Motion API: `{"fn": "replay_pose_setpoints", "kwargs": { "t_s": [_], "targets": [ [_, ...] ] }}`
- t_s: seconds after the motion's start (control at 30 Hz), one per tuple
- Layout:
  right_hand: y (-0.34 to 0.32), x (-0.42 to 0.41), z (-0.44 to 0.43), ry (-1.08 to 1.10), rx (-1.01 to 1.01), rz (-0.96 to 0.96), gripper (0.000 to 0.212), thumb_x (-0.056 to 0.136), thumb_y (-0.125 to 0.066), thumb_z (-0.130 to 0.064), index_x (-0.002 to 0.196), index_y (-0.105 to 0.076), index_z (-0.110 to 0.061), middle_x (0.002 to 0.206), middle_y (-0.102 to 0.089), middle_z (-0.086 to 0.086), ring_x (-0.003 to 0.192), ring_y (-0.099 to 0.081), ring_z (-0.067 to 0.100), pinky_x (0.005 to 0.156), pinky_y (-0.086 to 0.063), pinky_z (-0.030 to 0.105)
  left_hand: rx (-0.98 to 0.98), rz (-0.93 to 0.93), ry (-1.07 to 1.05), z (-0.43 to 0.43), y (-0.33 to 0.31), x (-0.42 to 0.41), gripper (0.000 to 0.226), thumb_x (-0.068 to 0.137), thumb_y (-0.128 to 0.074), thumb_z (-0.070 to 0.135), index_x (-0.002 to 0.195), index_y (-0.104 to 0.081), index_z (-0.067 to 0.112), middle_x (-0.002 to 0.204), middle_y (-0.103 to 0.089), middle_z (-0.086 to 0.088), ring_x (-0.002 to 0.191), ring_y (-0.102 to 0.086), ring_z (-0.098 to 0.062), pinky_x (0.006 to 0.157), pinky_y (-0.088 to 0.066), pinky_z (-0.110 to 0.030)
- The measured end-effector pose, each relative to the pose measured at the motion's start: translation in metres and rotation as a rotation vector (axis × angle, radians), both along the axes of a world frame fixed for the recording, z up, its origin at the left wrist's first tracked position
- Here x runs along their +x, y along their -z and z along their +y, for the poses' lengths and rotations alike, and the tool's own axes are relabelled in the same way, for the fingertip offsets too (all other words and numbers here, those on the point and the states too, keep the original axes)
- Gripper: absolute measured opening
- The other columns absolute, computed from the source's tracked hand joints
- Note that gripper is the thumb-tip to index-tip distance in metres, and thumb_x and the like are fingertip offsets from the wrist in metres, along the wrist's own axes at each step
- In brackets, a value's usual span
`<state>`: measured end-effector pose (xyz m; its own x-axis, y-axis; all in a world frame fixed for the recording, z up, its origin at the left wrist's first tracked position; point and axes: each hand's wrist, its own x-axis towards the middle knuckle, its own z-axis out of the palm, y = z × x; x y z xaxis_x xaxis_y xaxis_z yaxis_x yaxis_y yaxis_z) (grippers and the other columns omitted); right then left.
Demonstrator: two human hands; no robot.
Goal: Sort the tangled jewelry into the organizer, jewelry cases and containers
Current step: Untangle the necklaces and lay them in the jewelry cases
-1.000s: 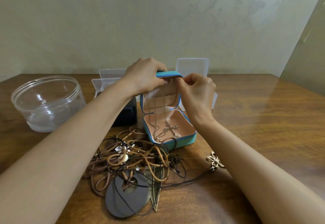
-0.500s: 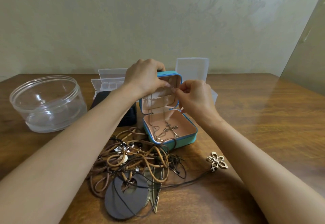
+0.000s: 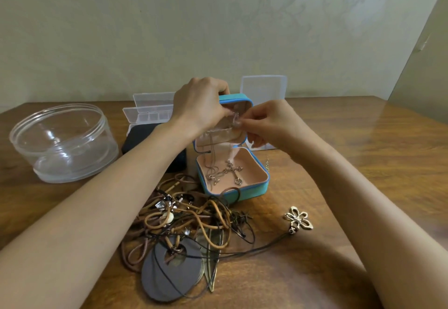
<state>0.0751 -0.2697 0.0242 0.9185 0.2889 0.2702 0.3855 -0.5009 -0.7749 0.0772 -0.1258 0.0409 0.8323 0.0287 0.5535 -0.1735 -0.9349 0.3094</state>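
Jewelry case (image 3: 242, 194) open | left hand (image 3: 201, 105) grips lid edge | right hand (image 3: 269, 124) pinches chain (image 3: 236, 117) | tangle (image 3: 194, 219) touches rim

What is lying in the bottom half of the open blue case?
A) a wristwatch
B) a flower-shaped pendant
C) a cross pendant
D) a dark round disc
C: the cross pendant lies on the peach lining of the blue case, its chain running up to the lid; the flower pendant sits out on the table.
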Motion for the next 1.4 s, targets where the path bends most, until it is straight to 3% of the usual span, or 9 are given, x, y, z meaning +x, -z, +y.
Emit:
{"fn": "replay_pose_setpoints", "kwargs": {
  "t_s": [0.17, 0.4, 0.67, 0.8, 0.97, 1.07, 1.17, 1.3, 1.4],
  "targets": [
    [-0.019, -0.010, -0.014, -0.139, 0.221, 0.173, 0.010, 0.081, -0.072, -0.017, 0.081, -0.071, -0.006, 0.049, -0.059, -0.003, 0.049, -0.057, 0.010, 0.060, -0.056, 0.022, 0.006, -0.050, -0.008, -0.001, 0.001, 0.000, 0.011, 0.077, -0.069, 0.024, 0.087, -0.066, 0.019, 0.091, -0.067, -0.008, 0.092, -0.057, -0.032, 0.064, -0.031, -0.029],
    [-0.020, -0.010, -0.012, -0.202, 0.439, 0.237, 0.011, 0.080, -0.069, -0.002, 0.089, -0.067, 0.004, 0.070, -0.064, 0.011, 0.054, -0.062, 0.011, 0.060, -0.055, 0.020, -0.051, -0.064, 0.030, 0.005, 0.006, 0.005, 0.019, 0.077, -0.073, 0.035, 0.086, -0.066, 0.019, 0.087, -0.067, -0.007, 0.086, -0.057, -0.030, 0.063, -0.032, -0.029],
    [-0.015, -0.008, -0.008, -0.227, 0.611, 0.191, 0.014, 0.078, -0.067, 0.008, 0.085, -0.067, -0.004, 0.069, -0.070, 0.005, 0.060, -0.067, 0.014, 0.068, -0.057, 0.021, -0.201, 0.231, 0.156, 0.029, -0.011, 0.009, 0.032, 0.068, -0.082, 0.023, 0.092, -0.062, 0.020, 0.096, -0.067, -0.006, 0.091, -0.060, -0.023, 0.080, -0.050, -0.032],
    [-0.011, -0.008, -0.006, -0.207, 0.495, 0.217, 0.014, 0.077, -0.068, 0.010, 0.088, -0.066, 0.002, 0.068, -0.068, 0.007, 0.057, -0.068, 0.014, 0.065, -0.058, 0.022, -0.270, 0.513, 0.218, 0.041, -0.023, 0.003, 0.024, 0.081, -0.070, 0.008, 0.101, -0.057, 0.014, 0.091, -0.059, -0.003, 0.074, -0.057, -0.010, 0.052, -0.050, -0.013],
    [-0.002, -0.008, 0.000, -0.166, 0.166, 0.195, 0.013, 0.076, -0.069, 0.009, 0.085, -0.069, -0.001, 0.069, -0.071, 0.007, 0.060, -0.068, 0.012, 0.068, -0.058, 0.023, -0.507, 0.641, 0.287, 0.051, -0.028, -0.004, 0.023, 0.081, -0.068, 0.004, 0.098, -0.059, 0.014, 0.098, -0.062, -0.004, 0.080, -0.063, -0.009, 0.058, -0.056, -0.016],
    [-0.003, -0.013, 0.004, -0.080, -0.332, -0.157, 0.009, 0.072, -0.078, -0.013, 0.078, -0.072, -0.017, 0.068, -0.064, -0.009, 0.057, -0.054, -0.007, 0.057, -0.040, 0.005, -0.627, 0.532, 0.230, 0.050, -0.022, -0.001, 0.028, 0.078, -0.073, 0.010, 0.102, -0.058, 0.009, 0.094, -0.062, -0.005, 0.080, -0.062, -0.010, 0.057, -0.057, -0.021],
    [-0.008, -0.025, 0.006, -0.320, -0.545, -0.060, 0.015, 0.068, -0.082, -0.028, 0.074, -0.069, -0.024, 0.070, -0.060, -0.012, 0.062, -0.051, -0.001, 0.052, -0.038, 0.010, -0.659, 0.320, 0.095, 0.047, -0.010, 0.010, 0.042, 0.072, -0.079, 0.017, 0.105, -0.057, 0.005, 0.098, -0.062, -0.010, 0.084, -0.061, -0.017, 0.063, -0.059, -0.030],
    [0.003, -0.023, 0.011, -0.368, -0.775, -0.050, 0.015, 0.073, -0.079, -0.023, 0.082, -0.068, -0.023, 0.073, -0.054, -0.013, 0.075, -0.051, 0.007, 0.060, -0.043, 0.020, -0.313, -0.049, -0.133, 0.042, 0.011, 0.019, 0.041, 0.073, -0.080, 0.020, 0.099, -0.052, 0.007, 0.093, -0.053, -0.005, 0.082, -0.048, -0.018, 0.059, -0.037, -0.024],
    [0.008, -0.018, 0.013, -0.282, -0.764, -0.106, 0.014, 0.072, -0.080, -0.022, 0.081, -0.069, -0.021, 0.070, -0.051, -0.013, 0.074, -0.050, 0.010, 0.063, -0.044, 0.025, -0.124, -0.167, -0.091, 0.040, 0.028, 0.023, 0.026, 0.082, -0.068, 0.004, 0.100, -0.050, 0.002, 0.099, -0.050, -0.011, 0.083, -0.049, -0.023, 0.063, -0.033, -0.015]
  ]
}}
